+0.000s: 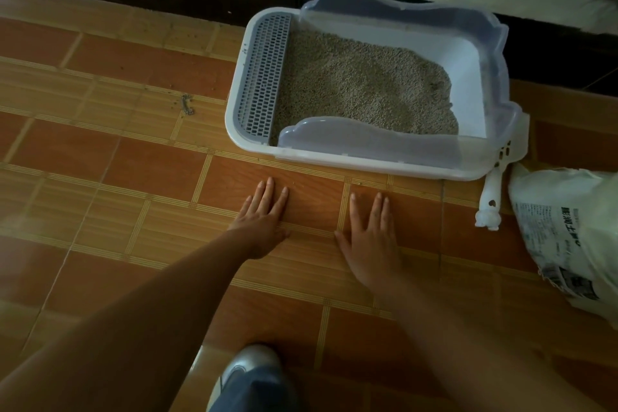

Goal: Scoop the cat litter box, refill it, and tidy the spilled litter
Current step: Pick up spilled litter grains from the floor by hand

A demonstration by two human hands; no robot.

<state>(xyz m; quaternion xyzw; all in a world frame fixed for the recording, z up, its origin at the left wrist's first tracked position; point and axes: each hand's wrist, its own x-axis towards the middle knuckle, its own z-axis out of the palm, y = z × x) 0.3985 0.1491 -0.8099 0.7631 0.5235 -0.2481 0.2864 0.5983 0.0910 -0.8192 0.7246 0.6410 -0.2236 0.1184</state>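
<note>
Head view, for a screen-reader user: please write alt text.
The left hand and right hand stretch open and flat over an orange tiled floor before a white litter box holding beige litter. A white scoop and a printed bag sit at its right; spilled bits dot tiles to its left.

Floor (133, 157): brown and tan tile. A litter box (368, 164) stands on it against the wall. A white scoop (490, 201) is at the box's near right corner, and a bag (568, 237) is just right of it. Spilled litter (187, 105) lies left of the box. The left hand (262, 221) and right hand (371, 241) rest flat before the box. A shoe (247, 368) is nearest.
</note>
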